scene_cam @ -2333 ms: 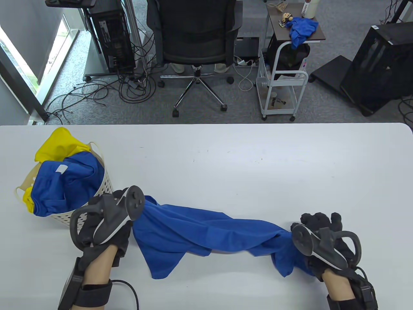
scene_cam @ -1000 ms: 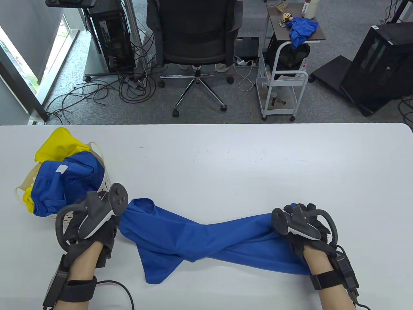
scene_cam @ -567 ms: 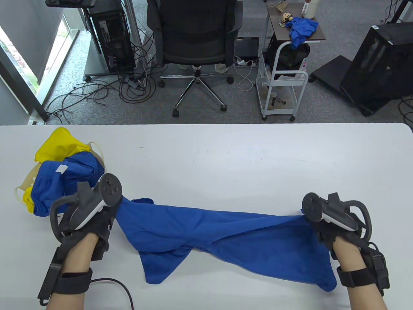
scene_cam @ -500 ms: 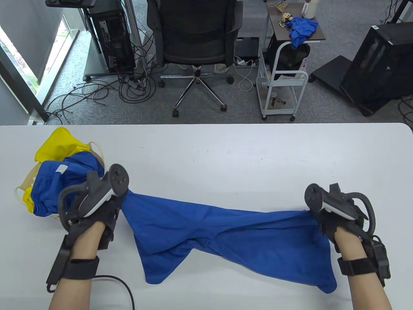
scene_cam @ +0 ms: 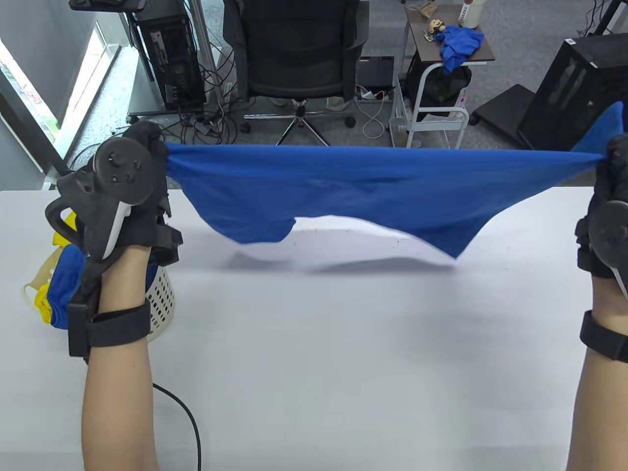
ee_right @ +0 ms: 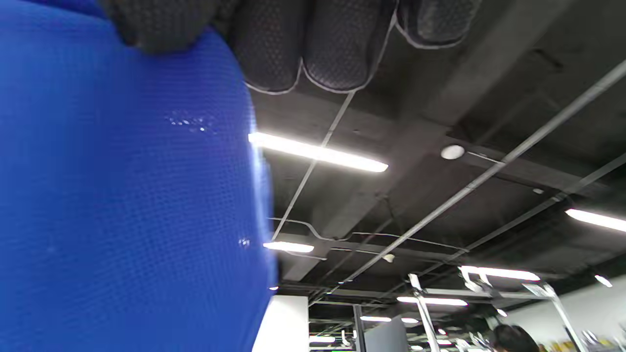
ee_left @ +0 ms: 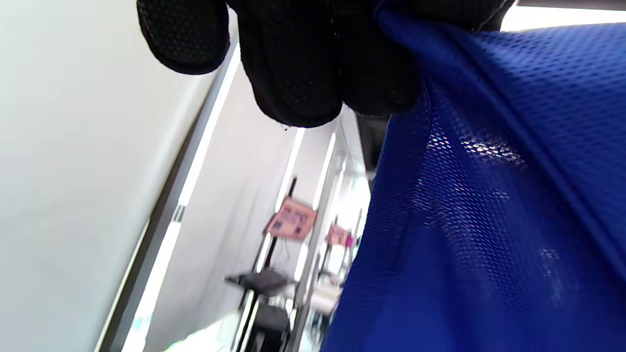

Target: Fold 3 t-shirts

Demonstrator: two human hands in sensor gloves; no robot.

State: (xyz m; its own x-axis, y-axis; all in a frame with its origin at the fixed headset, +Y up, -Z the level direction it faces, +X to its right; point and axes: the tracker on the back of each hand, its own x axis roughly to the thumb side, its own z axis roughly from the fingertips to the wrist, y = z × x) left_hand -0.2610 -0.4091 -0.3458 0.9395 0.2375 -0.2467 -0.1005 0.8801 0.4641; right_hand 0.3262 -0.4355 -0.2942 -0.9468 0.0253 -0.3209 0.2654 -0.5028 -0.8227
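Note:
A blue t-shirt [scene_cam: 373, 191] hangs stretched in the air above the white table [scene_cam: 343, 353], pulled taut between both hands. My left hand [scene_cam: 147, 157] grips its left end at the upper left; the left wrist view shows the fingers [ee_left: 303, 63] pinching the blue mesh cloth [ee_left: 489, 195]. My right hand [scene_cam: 613, 162] grips the right end at the right edge; the right wrist view shows the fingers [ee_right: 303, 44] closed over the cloth [ee_right: 122, 195]. More blue and yellow shirts [scene_cam: 59, 289] sit in a white basket [scene_cam: 159, 304] at the left.
The basket stands by my left forearm near the table's left edge. A black cable [scene_cam: 191, 431] runs along the table below my left arm. Beyond the far edge stand an office chair [scene_cam: 299, 59] and a white cart [scene_cam: 427, 132].
Both hands have risen off the table and moved away from me and apart, lifting the blue t-shirt from the tabletop into the air and stretching it taut.

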